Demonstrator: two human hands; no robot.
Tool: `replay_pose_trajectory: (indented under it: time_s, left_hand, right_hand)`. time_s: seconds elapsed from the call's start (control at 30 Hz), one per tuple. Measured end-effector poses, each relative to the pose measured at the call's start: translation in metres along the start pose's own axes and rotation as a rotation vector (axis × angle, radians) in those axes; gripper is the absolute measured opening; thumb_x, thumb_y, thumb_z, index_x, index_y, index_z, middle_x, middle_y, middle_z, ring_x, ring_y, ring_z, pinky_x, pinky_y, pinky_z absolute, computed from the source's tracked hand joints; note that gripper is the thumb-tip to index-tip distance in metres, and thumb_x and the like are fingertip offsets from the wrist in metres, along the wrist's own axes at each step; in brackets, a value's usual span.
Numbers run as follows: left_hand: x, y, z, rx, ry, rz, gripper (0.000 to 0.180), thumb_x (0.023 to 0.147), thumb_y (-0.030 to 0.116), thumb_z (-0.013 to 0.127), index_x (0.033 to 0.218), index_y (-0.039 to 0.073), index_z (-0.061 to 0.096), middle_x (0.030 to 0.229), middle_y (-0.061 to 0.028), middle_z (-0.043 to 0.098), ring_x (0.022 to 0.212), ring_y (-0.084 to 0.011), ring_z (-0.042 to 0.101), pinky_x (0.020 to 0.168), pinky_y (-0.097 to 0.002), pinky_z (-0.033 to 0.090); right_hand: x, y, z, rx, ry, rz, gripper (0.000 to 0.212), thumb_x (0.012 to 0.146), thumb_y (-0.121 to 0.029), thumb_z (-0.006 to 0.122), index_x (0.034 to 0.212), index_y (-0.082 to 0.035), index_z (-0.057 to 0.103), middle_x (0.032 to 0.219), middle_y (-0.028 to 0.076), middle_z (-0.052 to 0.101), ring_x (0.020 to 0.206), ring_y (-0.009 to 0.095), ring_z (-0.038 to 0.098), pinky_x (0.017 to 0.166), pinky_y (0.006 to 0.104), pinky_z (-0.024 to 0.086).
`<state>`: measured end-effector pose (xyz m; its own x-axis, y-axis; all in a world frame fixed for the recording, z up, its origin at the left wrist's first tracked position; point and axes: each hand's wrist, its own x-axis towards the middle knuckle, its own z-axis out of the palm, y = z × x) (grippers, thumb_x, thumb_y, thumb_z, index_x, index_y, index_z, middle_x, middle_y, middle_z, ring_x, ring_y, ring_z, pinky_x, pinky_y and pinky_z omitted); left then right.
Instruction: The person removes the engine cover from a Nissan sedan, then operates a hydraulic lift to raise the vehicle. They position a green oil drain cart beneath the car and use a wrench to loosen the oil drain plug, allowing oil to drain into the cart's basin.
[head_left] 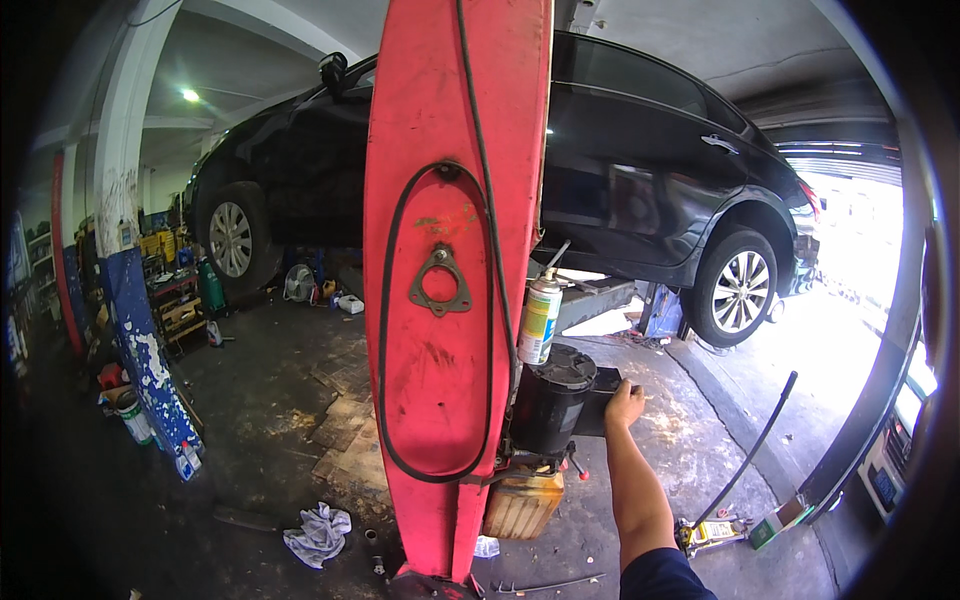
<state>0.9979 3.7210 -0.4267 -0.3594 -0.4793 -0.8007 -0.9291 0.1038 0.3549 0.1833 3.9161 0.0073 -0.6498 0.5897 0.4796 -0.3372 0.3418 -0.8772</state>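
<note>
My right hand (625,405) is closed at the right edge of a black box (598,402), its fingers mostly hidden. This box is fixed beside a black cylindrical tank (550,405) on the right side of a red lift post (430,340). On the tank's lid stands a spray can (541,315) with a green and yellow label. A yellowed plastic container (525,503) hangs below, near a lever with a red knob (583,475). My left hand is out of view.
A black car (640,150) is raised behind the post, which carries a hanging black belt (388,300) and a metal flange (440,283). A floor jack (712,535) with a long handle stands at right. A crumpled rag (319,535) lies on the floor at left.
</note>
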Motion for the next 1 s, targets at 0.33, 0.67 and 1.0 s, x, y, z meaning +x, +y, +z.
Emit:
replay_pose_trajectory:
  time_s: [0.33,0.67,1.0]
  left_hand:
    - [-0.0031,-0.001,0.0031,-0.019,-0.006,-0.016,0.034,0.092,0.041,0.064,0.09,0.008,0.074,0.083,-0.0141,0.07,0.072,-0.0347,0.065,0.061,-0.0551,0.052]
    - [-0.0058,-0.0024,0.0068,-0.032,-0.009,-0.027,0.036,0.094,0.043,0.064,0.091,0.008,0.073,0.082,-0.0137,0.069,0.071,-0.0341,0.065,0.06,-0.0553,0.052]
    - [-0.0084,-0.0033,0.0105,-0.045,-0.008,-0.041,0.038,0.095,0.044,0.063,0.091,0.007,0.073,0.081,-0.0132,0.068,0.069,-0.0335,0.064,0.058,-0.0556,0.052]
  right_hand:
    - [0.0003,-0.0007,-0.0002,-0.012,-0.01,0.017,0.043,0.092,-0.035,0.06,0.085,0.007,0.061,0.088,0.029,0.067,0.084,0.047,0.063,0.081,0.0531,0.047]
    - [0.0015,0.0027,0.0023,-0.022,0.002,-0.002,0.044,0.091,-0.037,0.059,0.084,0.006,0.062,0.088,0.029,0.067,0.084,0.047,0.063,0.081,0.054,0.047]
    - [-0.001,-0.0028,-0.0004,-0.033,0.022,-0.008,0.043,0.09,-0.036,0.06,0.08,0.006,0.06,0.084,0.029,0.066,0.081,0.047,0.063,0.078,0.0551,0.046]
